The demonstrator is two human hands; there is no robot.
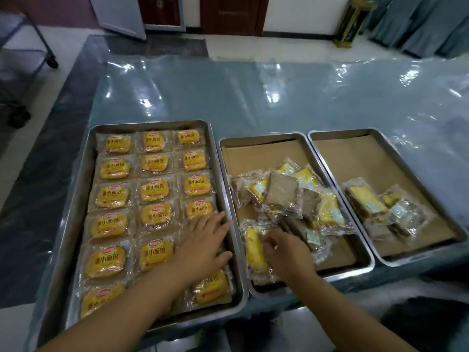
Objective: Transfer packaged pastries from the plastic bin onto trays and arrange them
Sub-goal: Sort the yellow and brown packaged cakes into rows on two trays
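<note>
Steel left tray [152, 122] holds rowed yellow buns [154, 190] under flat left fingers [215, 220]; right fingers [274, 241] pinch a middle-tray packet [253, 247].

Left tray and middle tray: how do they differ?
The left tray holds packets in neat rows, labels up; the middle tray holds a loose, overlapping heap. The left tray is nearly full; the middle tray shows bare brown paper. The left hand lies flat on the left tray's packets; the right hand pinches a yellow packet in the middle tray. Both are metal, rectangular.
</note>
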